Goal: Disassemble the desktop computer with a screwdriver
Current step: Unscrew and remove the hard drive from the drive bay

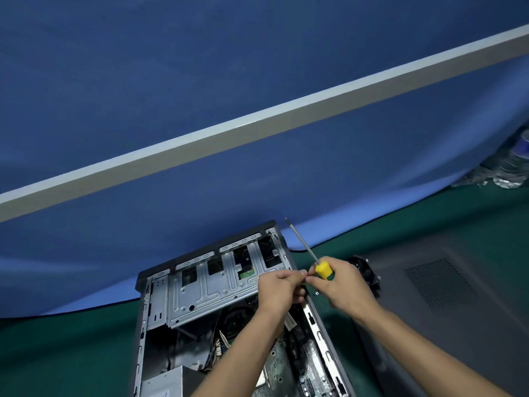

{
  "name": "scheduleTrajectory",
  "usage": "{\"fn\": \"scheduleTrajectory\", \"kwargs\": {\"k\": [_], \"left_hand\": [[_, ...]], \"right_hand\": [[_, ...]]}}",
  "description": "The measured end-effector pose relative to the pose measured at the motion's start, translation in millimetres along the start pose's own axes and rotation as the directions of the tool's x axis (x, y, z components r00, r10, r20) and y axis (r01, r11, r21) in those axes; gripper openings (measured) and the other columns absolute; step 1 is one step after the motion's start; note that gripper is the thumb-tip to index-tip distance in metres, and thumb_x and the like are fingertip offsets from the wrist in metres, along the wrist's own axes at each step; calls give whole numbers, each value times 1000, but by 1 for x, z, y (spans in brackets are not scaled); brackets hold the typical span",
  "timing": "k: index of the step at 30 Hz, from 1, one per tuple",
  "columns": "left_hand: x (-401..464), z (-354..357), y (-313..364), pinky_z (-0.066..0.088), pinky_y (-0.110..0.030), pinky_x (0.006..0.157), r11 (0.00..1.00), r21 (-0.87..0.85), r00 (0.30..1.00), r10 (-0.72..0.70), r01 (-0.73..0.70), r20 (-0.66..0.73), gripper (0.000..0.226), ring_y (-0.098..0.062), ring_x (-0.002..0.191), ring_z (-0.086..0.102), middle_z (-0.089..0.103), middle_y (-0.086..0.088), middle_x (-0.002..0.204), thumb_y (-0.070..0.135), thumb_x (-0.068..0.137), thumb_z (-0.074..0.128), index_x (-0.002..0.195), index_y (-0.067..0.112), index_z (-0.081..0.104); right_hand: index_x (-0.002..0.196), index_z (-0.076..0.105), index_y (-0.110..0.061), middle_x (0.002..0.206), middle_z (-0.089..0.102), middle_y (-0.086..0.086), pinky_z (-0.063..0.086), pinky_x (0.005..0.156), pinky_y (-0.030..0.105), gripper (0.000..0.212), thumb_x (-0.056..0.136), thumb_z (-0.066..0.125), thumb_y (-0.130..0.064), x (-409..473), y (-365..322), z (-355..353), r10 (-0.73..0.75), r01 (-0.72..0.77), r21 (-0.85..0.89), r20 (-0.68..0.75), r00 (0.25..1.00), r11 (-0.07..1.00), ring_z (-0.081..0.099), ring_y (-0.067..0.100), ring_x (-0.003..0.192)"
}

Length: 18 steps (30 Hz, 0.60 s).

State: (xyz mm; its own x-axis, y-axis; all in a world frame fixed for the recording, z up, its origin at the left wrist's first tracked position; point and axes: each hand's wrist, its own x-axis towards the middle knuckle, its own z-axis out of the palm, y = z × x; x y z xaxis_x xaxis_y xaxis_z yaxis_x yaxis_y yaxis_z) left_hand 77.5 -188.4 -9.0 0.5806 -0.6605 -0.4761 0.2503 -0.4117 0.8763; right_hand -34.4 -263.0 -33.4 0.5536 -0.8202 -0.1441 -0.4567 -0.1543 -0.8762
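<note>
The open desktop computer case (160,299) lies on its side on the green mat, its metal drive cage (211,285) at the far end and the motherboard (289,365) near me. My right hand (346,287) grips a yellow-handled screwdriver (323,270) whose shaft points up and away to the left. My left hand (282,287) is over the case's right edge, its fingertips pinched against my right fingertips on something too small to make out.
The grey removed side panel (446,285) with a vent grille lies to the right of the case. A black fan (369,273) sits behind my right hand. A blue cloth wall (257,179) with a white bar rises behind. Clear plastic items (512,167) sit at far right.
</note>
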Motion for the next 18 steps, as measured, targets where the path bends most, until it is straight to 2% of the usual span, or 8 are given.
{"fn": "scheduleTrajectory", "kwargs": {"k": [5,10,12,14,16,18], "left_hand": [[8,12,-2,49,-23,48,993,114,998,25,-31,54,17,-9,42,52,59,0,51,11,84,69,67,6,70],[18,15,-4,40,-21,47,914,376,987,126,-155,102,27,-10,44,51,56,8,46,18,88,65,61,14,69],[23,13,-6,37,-23,52,795,564,973,211,-225,91,33,-15,52,53,56,7,50,28,89,61,57,21,63],[29,7,-10,32,-24,51,579,776,937,346,-249,42,39,-11,55,52,54,8,53,37,90,54,54,22,52],[37,-3,-12,29,-24,48,421,876,891,453,-236,22,41,-8,50,45,48,7,51,36,91,48,54,20,42],[44,-12,-18,26,-24,46,300,921,873,482,-247,77,38,-7,47,40,45,7,52,31,92,43,56,21,39]], "right_hand": [[73,63,-28,52,57,-14,41,54,27,12,80,71,-25,-1,13,-9,11,-10,42,-24,1000,999,46,7,49],[74,66,-24,51,59,-7,47,56,33,9,82,70,-26,4,20,-9,24,-24,16,-12,1000,1000,52,7,48],[72,65,-23,52,62,-4,47,55,32,11,83,69,-26,6,25,-4,35,-34,39,-16,999,999,54,9,48],[70,64,-22,52,63,-1,47,54,31,14,83,69,-26,8,34,3,70,-69,64,-18,997,996,53,9,46],[68,64,-21,51,62,0,46,52,31,17,84,68,-24,10,47,11,135,-133,103,-18,991,986,50,9,41],[68,64,-19,50,61,2,47,51,33,17,84,68,-21,12,62,21,204,-201,112,-23,979,973,51,11,40]]}}
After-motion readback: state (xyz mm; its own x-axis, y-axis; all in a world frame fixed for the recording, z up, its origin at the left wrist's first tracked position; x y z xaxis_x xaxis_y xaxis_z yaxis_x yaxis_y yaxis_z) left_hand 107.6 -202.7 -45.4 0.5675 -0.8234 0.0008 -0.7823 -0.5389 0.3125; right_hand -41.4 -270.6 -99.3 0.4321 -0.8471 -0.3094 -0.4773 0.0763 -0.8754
